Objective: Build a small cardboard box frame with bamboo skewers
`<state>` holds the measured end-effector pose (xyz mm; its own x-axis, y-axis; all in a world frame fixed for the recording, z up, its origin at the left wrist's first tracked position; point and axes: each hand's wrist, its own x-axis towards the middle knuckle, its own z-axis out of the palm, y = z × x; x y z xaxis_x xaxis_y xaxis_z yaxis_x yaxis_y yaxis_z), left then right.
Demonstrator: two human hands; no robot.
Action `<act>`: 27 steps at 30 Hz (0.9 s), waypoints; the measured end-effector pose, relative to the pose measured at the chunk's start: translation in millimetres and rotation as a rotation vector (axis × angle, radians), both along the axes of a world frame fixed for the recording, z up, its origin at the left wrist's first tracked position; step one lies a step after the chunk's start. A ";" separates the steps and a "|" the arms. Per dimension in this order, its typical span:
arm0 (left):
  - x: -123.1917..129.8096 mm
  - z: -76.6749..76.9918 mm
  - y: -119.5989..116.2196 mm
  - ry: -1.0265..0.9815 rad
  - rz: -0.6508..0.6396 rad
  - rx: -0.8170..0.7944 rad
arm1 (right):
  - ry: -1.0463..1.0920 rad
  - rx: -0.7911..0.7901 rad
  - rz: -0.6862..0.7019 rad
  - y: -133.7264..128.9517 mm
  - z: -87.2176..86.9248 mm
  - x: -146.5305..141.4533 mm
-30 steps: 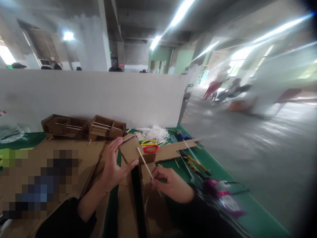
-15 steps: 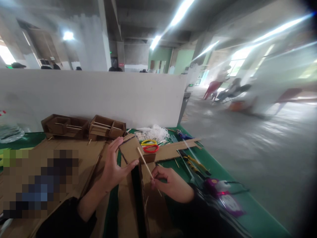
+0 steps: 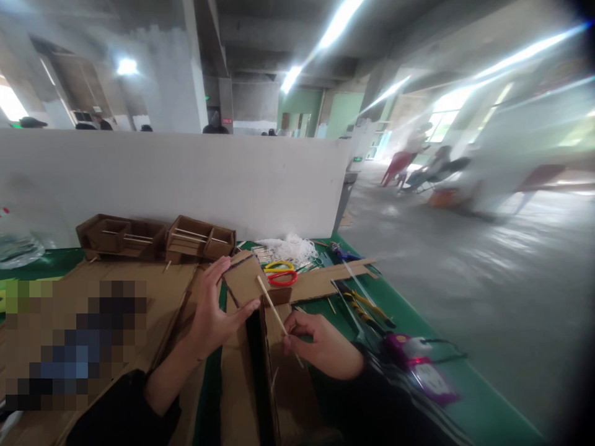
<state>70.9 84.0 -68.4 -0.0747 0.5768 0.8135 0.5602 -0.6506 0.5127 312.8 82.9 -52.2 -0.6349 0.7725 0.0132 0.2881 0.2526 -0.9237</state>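
Observation:
My left hand (image 3: 216, 319) grips a small piece of cardboard (image 3: 245, 280) at its left side, fingers at the upper edge and thumb near the lower corner. Pinched between thumb and fingers of my right hand (image 3: 325, 347) is a thin wooden stick (image 3: 271, 301). It slants up to the left, its upper end close to the cardboard piece's right edge. Below the hands, a long cardboard form with an upright wall (image 3: 290, 390) runs toward me. Just beyond them lie scissors (image 3: 282, 279) with red and yellow handles.
Two cardboard boxes with sticks across them (image 3: 123, 238) stand against the white partition (image 3: 186, 179). White string (image 3: 297, 249) is heaped at the back. Black-and-yellow pliers (image 3: 362, 303) and a purple glue gun-like tool (image 3: 400, 347) lie right. Cardboard sheets (image 3: 158, 291) cover the left.

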 end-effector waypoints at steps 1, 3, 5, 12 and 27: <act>0.0 0.0 0.0 0.000 0.000 -0.003 | 0.000 0.001 0.001 0.2 -0.3 -0.2; -0.2 -0.5 0.4 -0.002 -0.002 -0.008 | -0.005 -0.001 0.003 0.6 -0.6 -0.9; -0.2 -1.7 1.5 -0.003 -0.005 -0.005 | -0.006 0.007 0.001 0.0 0.3 -1.4; 15.5 2.5 -10.3 -0.016 -0.046 -0.116 | 0.186 0.144 -0.167 -14.2 14.6 29.5; 89.3 29.4 -40.6 0.756 -0.047 -0.734 | -0.076 0.368 -0.721 -54.6 1.3 137.0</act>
<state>160.2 43.4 -39.0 0.3411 0.9358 0.0892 0.8808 -0.3513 0.3174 449.8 28.3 -50.9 0.0079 0.9463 0.3231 0.5545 0.2648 -0.7890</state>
